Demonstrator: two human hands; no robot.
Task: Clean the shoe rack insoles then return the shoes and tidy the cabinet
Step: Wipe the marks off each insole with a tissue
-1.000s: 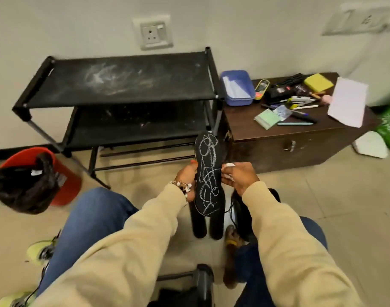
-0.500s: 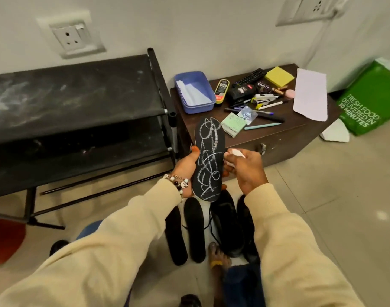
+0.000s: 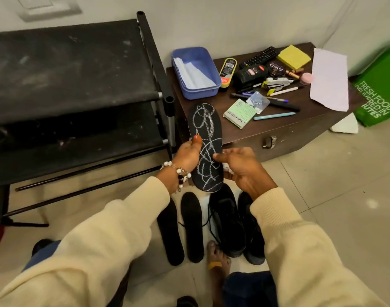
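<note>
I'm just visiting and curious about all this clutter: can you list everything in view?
Scribbled insole: one, black with white marks, held up before the cabinet.
Plain insoles: two, black, on the floor.
Shoes: two, black, right of the plain insoles.
Shoe rack: one, black, dusty, left.
Cabinet: one, dark brown, right of the rack.
Tub: one, blue, on the cabinet.
Sticky notes: one yellow pad, cabinet back.
Remote: one, black, cabinet back.
Bag: one, green, far right.
Left hand: grips the scribbled insole's edge.
Right hand: holds something white, touching the insole.
</note>
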